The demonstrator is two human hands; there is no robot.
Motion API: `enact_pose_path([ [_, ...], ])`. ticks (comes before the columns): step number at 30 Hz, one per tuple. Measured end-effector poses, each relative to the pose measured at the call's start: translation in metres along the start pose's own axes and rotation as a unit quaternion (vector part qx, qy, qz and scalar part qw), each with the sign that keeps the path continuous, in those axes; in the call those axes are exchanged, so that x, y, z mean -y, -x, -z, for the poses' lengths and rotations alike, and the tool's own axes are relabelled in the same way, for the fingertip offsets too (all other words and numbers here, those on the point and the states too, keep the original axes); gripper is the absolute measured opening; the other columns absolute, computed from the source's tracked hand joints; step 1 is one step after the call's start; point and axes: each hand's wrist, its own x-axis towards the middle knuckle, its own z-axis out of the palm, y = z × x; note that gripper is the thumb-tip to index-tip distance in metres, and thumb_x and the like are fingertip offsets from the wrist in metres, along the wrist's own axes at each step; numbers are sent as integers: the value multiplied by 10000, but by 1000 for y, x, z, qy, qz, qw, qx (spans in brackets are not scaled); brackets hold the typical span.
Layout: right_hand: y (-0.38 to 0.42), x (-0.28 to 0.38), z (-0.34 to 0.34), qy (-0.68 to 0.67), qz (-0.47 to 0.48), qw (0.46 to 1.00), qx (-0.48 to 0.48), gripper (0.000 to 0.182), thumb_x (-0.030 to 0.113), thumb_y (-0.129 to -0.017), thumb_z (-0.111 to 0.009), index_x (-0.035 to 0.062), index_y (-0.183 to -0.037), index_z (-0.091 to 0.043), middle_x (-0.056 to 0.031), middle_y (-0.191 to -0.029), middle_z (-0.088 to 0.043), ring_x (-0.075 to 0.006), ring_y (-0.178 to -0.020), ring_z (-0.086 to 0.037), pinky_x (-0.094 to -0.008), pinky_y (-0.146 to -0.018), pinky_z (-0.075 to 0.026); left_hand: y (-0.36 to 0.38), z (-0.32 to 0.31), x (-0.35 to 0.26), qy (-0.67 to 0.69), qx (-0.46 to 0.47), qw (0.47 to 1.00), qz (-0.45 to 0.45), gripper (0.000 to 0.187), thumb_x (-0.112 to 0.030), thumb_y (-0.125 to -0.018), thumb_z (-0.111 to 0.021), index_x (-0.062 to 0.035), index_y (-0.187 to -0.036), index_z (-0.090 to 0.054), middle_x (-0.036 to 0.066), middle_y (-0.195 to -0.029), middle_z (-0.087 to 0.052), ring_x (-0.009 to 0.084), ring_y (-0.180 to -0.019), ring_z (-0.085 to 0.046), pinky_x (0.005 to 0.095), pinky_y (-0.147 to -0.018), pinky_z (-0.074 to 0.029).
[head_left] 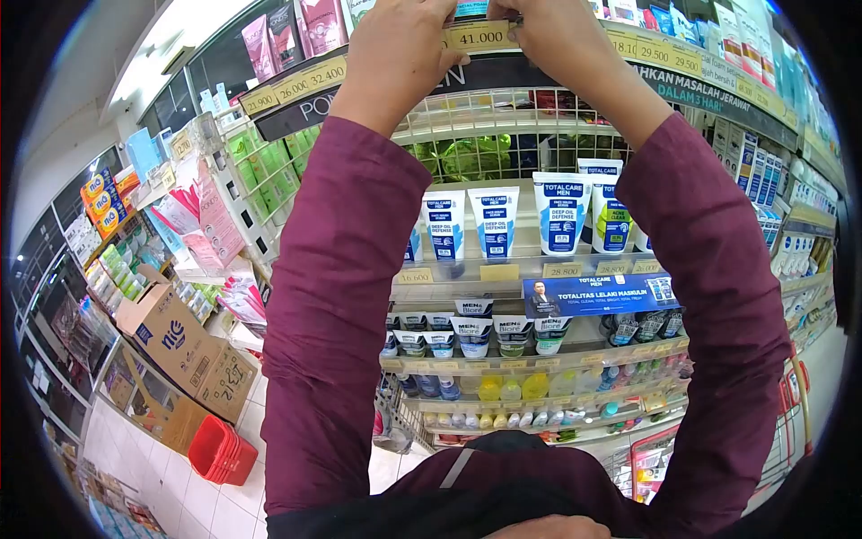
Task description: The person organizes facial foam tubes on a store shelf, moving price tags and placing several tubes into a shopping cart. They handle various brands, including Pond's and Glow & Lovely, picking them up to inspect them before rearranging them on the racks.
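Note:
Both my arms, in maroon sleeves, reach up to the top shelf. My left hand has its fingers curled at the left side of a light-blue package, mostly cut off by the frame's top edge. On the package's other side, my right hand is closed with bent fingers. Just under the package, between my hands, runs a yellow price label reading 41.000. My left thumb lies near this label. The upper parts of both hands are out of frame, so their exact grip on the package is partly hidden.
Below are white-and-blue face wash tubes, smaller Men's Biore tubes and a blue promotional sign. Pink tubes stand upper left. A cardboard box and stacked red baskets are at left, a red-handled cart at right.

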Motion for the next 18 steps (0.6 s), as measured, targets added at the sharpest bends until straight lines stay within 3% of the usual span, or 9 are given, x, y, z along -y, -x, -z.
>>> enact_pose_path([
  [5, 0, 4, 4, 16, 1, 1000, -8, 98, 45, -758, -567, 37, -728, -660, -139, -793, -604, -346, -837, -596, -433, -750, -474, 1, -3, -1, -27, -17, 999, 18, 330, -130, -657, -802, -54, -890, -580, 105, -911, -591, 323, -957, -558, 416, -826, -475],
  [11, -4, 6, 8, 3, -10, 1000, -6, 111, 8, -775, -545, 30, -720, -639, -163, -781, -614, -366, -837, -610, -447, -751, -479, 1, -5, 1, -13, -15, 1000, 15, 302, -123, -667, -786, -56, -886, -590, 104, -902, -597, 321, -950, -560, 415, -818, -477],
  [13, -8, 7, 14, -13, -37, 999, 38, 103, -19, -760, -542, 21, -722, -628, -183, -782, -627, -382, -836, -616, -453, -756, -481, 1, -4, 0, -19, -17, 1000, 17, 294, -125, -671, -782, -57, -885, -592, 103, -900, -597, 321, -950, -560, 414, -818, -477],
  [18, -12, -6, 2, 14, -12, 999, 41, 86, -23, -739, -557, 14, -738, -636, -201, -784, -638, -392, -815, -621, -460, -749, -487, 1, -8, 2, -20, -17, 999, 25, 297, -133, -681, -775, -56, -904, -593, 102, -903, -597, 318, -955, -562, 412, -818, -478],
])
